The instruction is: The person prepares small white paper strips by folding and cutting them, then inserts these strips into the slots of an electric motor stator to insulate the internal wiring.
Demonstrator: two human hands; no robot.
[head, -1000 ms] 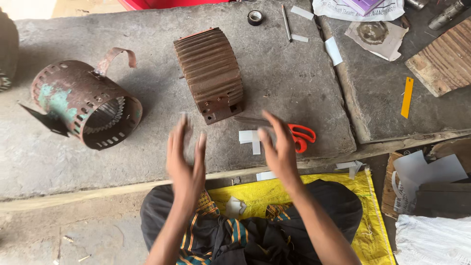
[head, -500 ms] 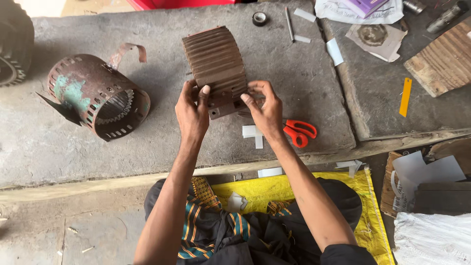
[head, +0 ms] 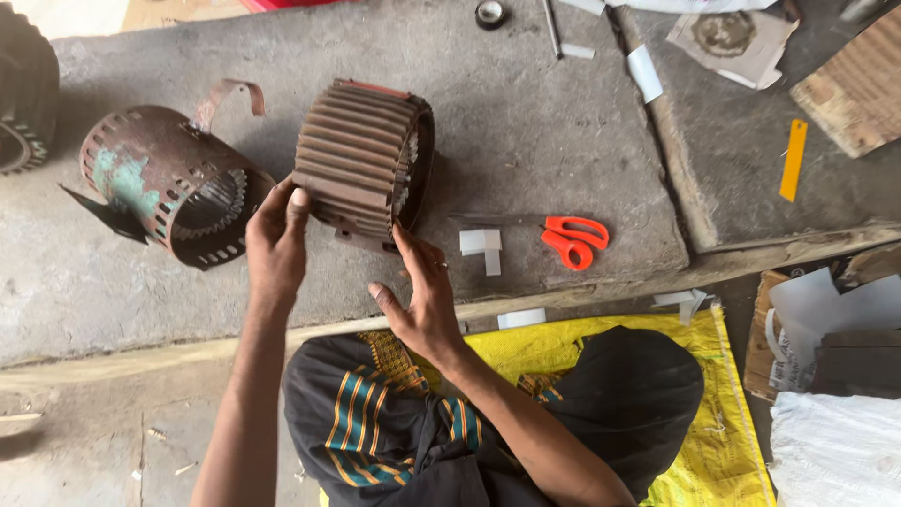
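On the concrete slab (head: 526, 122), both hands, left (head: 277, 244) and right (head: 422, 296), fingers spread, grip the ribbed motor core (head: 361, 160) from below.

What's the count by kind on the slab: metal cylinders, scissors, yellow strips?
Metal cylinders: 3 – ribbed stator held by left hand and right hand, rusty shell, one cut off at the left edge
Scissors: 1 – orange handles
Yellow strips: 1
Total: 5

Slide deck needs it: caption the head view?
Both hands, left and right, grip a ribbed rusty motor housing on a concrete slab.
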